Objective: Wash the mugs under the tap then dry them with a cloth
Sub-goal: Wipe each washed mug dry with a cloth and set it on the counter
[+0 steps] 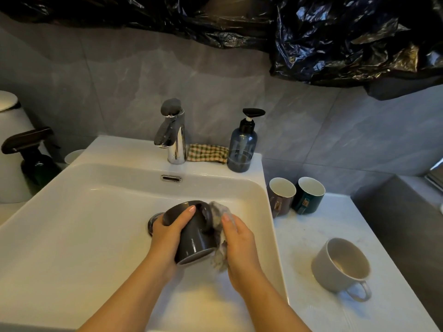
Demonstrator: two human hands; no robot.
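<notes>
**Drying the dark mug over the basin**

My left hand (169, 232) is wrapped around a dark grey mug (195, 237), fingers closed on its side with the thumb lying across the far end. I hold it tilted over the middle of the white sink (72, 212), its near end pointing back toward me, just above the drain (153, 222). My right hand (237, 243) is closed on a grey cloth (219, 236), pressing it against the right side of the mug; the cloth bunches between my palm and the glaze and hangs below my hand.

At the far edge of the sink stands the chrome tap (173, 137); I see no water running from it. Just right of the tap lies a folded checked cloth (207, 153), and beside that a blue soap dispenser (242, 149) with a black pump.

On the white counter (347, 212) to the right, two mugs stand upright and touching each other at the far side: a brown mug (280, 196) nearest the sink and a dark green mug (309, 195) to its right. Nearer me, well apart from those, a pale grey cup (340, 265) lies tipped on its side, its mouth facing up and toward me, its handle at the near right.

Far left, beyond the sink, is a dark spray bottle (31, 152). Black plastic sheeting (335, 32) hangs along the top of the grey tiled wall.
</notes>
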